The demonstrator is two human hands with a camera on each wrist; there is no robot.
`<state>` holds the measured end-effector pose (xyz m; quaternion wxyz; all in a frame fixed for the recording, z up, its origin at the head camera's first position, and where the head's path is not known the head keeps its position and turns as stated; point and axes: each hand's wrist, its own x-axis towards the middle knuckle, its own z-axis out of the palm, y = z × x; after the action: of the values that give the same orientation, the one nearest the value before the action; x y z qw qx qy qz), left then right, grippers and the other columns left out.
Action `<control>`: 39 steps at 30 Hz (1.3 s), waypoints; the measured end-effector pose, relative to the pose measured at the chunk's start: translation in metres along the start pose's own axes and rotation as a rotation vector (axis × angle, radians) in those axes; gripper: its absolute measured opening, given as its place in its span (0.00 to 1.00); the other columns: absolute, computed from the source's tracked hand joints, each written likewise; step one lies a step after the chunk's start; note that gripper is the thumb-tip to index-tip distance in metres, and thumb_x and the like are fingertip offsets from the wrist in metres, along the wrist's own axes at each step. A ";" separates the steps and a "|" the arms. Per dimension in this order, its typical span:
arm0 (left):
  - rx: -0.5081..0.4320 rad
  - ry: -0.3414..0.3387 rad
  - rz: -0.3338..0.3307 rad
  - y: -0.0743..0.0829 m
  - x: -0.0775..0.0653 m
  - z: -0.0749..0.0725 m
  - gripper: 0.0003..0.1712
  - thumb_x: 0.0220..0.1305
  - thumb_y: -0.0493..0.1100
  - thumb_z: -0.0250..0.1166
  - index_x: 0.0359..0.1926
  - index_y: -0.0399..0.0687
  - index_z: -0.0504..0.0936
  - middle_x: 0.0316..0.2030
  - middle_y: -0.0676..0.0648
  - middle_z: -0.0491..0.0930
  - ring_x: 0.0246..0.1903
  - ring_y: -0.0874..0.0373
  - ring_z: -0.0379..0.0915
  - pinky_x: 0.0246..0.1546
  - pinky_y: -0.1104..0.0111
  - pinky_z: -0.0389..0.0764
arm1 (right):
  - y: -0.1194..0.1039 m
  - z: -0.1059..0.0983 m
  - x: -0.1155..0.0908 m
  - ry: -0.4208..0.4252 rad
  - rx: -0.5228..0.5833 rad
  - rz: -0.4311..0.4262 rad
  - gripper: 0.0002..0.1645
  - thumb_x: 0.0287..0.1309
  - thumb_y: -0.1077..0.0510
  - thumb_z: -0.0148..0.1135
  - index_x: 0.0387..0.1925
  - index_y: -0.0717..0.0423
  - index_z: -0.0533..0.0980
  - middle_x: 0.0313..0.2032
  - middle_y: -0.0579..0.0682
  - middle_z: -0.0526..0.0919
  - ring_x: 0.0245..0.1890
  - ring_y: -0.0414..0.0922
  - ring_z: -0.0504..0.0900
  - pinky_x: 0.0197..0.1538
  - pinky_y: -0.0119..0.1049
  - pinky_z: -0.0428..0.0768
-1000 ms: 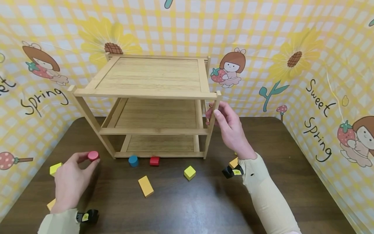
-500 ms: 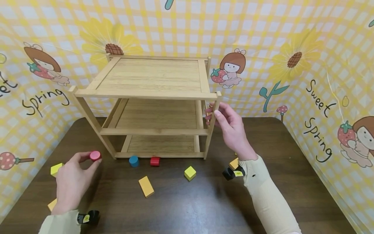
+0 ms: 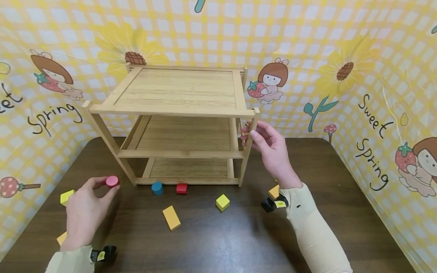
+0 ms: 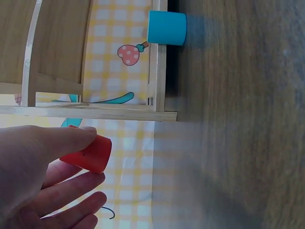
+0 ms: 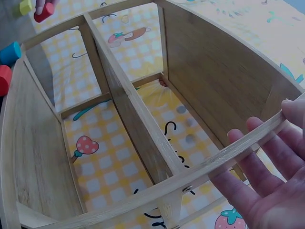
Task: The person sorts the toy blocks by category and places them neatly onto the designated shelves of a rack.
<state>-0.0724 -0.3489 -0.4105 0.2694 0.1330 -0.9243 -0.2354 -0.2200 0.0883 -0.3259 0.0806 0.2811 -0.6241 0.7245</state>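
My left hand [image 3: 83,214] pinches a red cylinder block [image 3: 112,181] between thumb and fingers, off the left front of a wooden three-tier shelf [image 3: 184,91]. In the left wrist view the red block [image 4: 95,155] is tilted, with the thumb across it and the lower fingers loosely spread. My right hand [image 3: 273,155] holds the shelf's front right post, thumb in front and fingers reaching behind it. The right wrist view shows the fingers [image 5: 259,171] around this post [image 5: 128,202]. A blue cylinder [image 3: 157,188] and a red rounded block [image 3: 182,189] lie by the shelf's bottom front rail.
On the dark wooden table [image 3: 211,242] lie an orange rectangular block [image 3: 171,218] and a yellow cube [image 3: 222,203]. Another yellow block [image 3: 66,197] and an orange one [image 3: 62,238] sit beside the left hand. An orange block [image 3: 274,192] shows by the right wrist. Patterned cloth [image 3: 297,49] surrounds the table.
The head view shifts very slightly, moving the whole scene a little to the right. Both hands keep their holds, and the blocks stay where they lie.
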 end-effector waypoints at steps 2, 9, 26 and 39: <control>0.000 0.000 0.000 0.001 0.000 -0.001 0.24 0.58 0.44 0.77 0.50 0.33 0.83 0.44 0.28 0.84 0.38 0.25 0.79 0.28 0.45 0.73 | 0.001 0.000 0.000 -0.001 0.001 -0.004 0.18 0.75 0.64 0.54 0.60 0.71 0.73 0.50 0.63 0.83 0.46 0.59 0.85 0.52 0.53 0.82; -0.007 0.016 0.016 0.007 -0.001 -0.004 0.23 0.58 0.44 0.77 0.50 0.34 0.84 0.44 0.29 0.84 0.36 0.26 0.79 0.25 0.49 0.72 | 0.003 -0.001 0.000 -0.005 0.004 -0.012 0.18 0.76 0.64 0.54 0.61 0.70 0.73 0.50 0.63 0.83 0.46 0.59 0.85 0.51 0.50 0.83; -0.037 0.072 0.064 0.019 -0.001 -0.014 0.22 0.57 0.45 0.78 0.49 0.37 0.86 0.42 0.32 0.86 0.23 0.36 0.79 0.16 0.70 0.61 | 0.003 0.000 -0.001 -0.002 -0.012 -0.021 0.18 0.76 0.64 0.53 0.61 0.69 0.73 0.49 0.62 0.84 0.45 0.59 0.85 0.50 0.51 0.84; -0.044 0.184 0.141 0.030 0.000 -0.019 0.23 0.52 0.46 0.81 0.47 0.38 0.89 0.38 0.37 0.88 0.14 0.49 0.73 0.20 0.76 0.57 | 0.003 0.000 -0.001 -0.009 -0.004 -0.019 0.19 0.76 0.64 0.53 0.61 0.71 0.71 0.50 0.62 0.84 0.45 0.55 0.85 0.51 0.54 0.83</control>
<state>-0.0655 -0.3305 -0.3815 0.3720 0.0829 -0.8972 -0.2231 -0.2210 0.0880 -0.3289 0.0856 0.2901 -0.6232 0.7212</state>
